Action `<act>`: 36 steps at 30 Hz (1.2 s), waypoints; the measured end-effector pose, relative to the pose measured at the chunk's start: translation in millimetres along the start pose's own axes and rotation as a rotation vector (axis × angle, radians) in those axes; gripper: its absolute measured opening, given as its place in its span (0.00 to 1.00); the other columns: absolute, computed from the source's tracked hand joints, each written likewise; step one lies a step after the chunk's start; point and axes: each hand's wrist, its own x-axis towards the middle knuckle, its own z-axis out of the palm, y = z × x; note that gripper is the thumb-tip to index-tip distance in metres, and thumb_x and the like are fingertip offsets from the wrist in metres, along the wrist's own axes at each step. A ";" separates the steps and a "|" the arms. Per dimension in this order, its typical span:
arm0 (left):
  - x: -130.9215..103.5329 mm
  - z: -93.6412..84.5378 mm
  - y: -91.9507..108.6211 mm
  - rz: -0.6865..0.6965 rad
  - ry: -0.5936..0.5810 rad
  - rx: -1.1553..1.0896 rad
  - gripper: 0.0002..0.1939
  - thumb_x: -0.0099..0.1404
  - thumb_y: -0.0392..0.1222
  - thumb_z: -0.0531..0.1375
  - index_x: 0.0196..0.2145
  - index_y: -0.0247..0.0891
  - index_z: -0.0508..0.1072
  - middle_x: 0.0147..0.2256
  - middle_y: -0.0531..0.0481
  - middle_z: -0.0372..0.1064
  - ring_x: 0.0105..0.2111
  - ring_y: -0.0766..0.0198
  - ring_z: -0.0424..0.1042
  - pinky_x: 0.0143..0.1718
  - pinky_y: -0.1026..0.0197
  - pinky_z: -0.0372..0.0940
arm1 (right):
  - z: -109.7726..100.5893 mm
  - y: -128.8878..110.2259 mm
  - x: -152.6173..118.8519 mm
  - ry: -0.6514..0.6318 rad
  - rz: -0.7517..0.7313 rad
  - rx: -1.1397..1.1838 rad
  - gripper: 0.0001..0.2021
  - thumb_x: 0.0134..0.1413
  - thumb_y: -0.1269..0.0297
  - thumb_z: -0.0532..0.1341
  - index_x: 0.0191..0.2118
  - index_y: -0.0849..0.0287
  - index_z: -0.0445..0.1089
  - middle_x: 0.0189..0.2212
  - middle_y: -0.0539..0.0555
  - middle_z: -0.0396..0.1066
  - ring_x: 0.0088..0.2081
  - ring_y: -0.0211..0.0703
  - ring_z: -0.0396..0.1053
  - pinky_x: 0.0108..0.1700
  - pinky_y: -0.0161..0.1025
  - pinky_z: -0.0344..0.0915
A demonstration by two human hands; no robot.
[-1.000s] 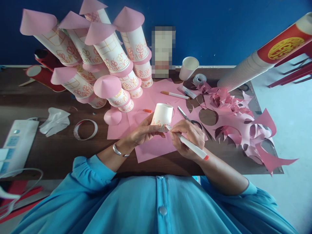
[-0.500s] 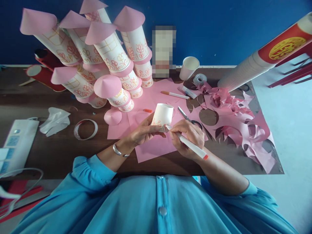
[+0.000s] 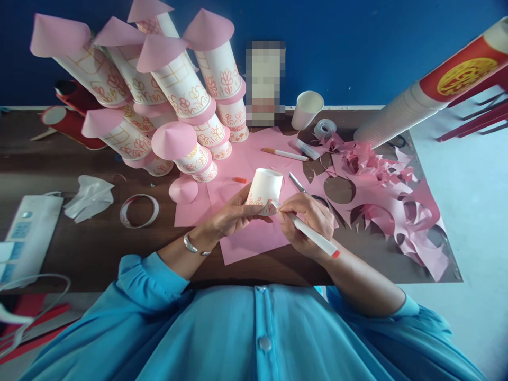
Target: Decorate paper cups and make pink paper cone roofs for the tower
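My left hand (image 3: 234,214) is wrapped round a white paper cup (image 3: 265,186), tilted a little, with red-orange plant drawings along its lower part. In my right hand (image 3: 307,222) is a white marker (image 3: 315,236) with a red end, its tip at the cup's drawn band. Under both hands lie pink paper sheets (image 3: 254,246). An orange marker cap (image 3: 239,180) rests on the paper just beyond the cup. Scissors (image 3: 297,183) lie beside my right hand, their handles partly hidden by it.
Cup towers with pink cone roofs (image 3: 178,79) stand at the back left. Behind the hands are another marker (image 3: 286,154), a paper cup (image 3: 307,110), and a tape roll (image 3: 325,128). Pink scraps (image 3: 397,211) and a tall cup stack (image 3: 400,114) occupy the right. A paper ring (image 3: 138,210) lies left.
The marker and my right hand have shifted very slightly to the right along the cup. My left hand holds the cup in the same place.
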 end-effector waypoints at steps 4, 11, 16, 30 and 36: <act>0.5 -2.0 -2.9 0.009 -0.005 -0.005 0.23 0.63 0.38 0.73 0.55 0.39 0.76 0.43 0.45 0.80 0.42 0.59 0.80 0.43 0.61 0.76 | -1.0 0.1 -0.9 -0.009 0.002 -0.012 0.08 0.62 0.75 0.62 0.41 0.54 0.69 0.29 0.49 0.76 0.27 0.38 0.75 0.29 0.36 0.71; 1.3 -4.7 -6.3 0.025 0.003 0.003 0.23 0.64 0.37 0.72 0.56 0.38 0.75 0.44 0.45 0.81 0.44 0.58 0.81 0.45 0.61 0.76 | -0.8 -1.0 -1.6 -0.015 0.013 -0.003 0.09 0.60 0.77 0.63 0.40 0.54 0.68 0.28 0.48 0.76 0.28 0.38 0.75 0.30 0.35 0.71; 2.0 -4.8 -7.0 0.056 0.000 -0.009 0.17 0.64 0.37 0.72 0.50 0.38 0.76 0.41 0.47 0.81 0.41 0.60 0.82 0.41 0.63 0.75 | 0.7 -1.0 -1.5 -0.016 0.012 -0.002 0.09 0.60 0.77 0.63 0.40 0.54 0.68 0.28 0.48 0.76 0.27 0.38 0.75 0.30 0.34 0.71; 4.8 -2.1 -4.0 0.067 -0.011 -0.082 0.24 0.64 0.41 0.70 0.57 0.38 0.74 0.45 0.44 0.81 0.46 0.52 0.82 0.49 0.53 0.76 | -2.7 -3.9 -1.1 0.052 0.009 0.042 0.08 0.62 0.75 0.63 0.42 0.54 0.70 0.30 0.50 0.76 0.29 0.41 0.76 0.31 0.38 0.74; 3.6 -2.9 -2.9 0.078 -0.018 -0.095 0.22 0.62 0.44 0.71 0.53 0.38 0.77 0.45 0.43 0.81 0.45 0.55 0.81 0.46 0.56 0.77 | -1.3 -2.9 -1.8 0.010 0.016 0.062 0.08 0.62 0.74 0.63 0.43 0.53 0.71 0.31 0.50 0.77 0.30 0.42 0.78 0.32 0.39 0.75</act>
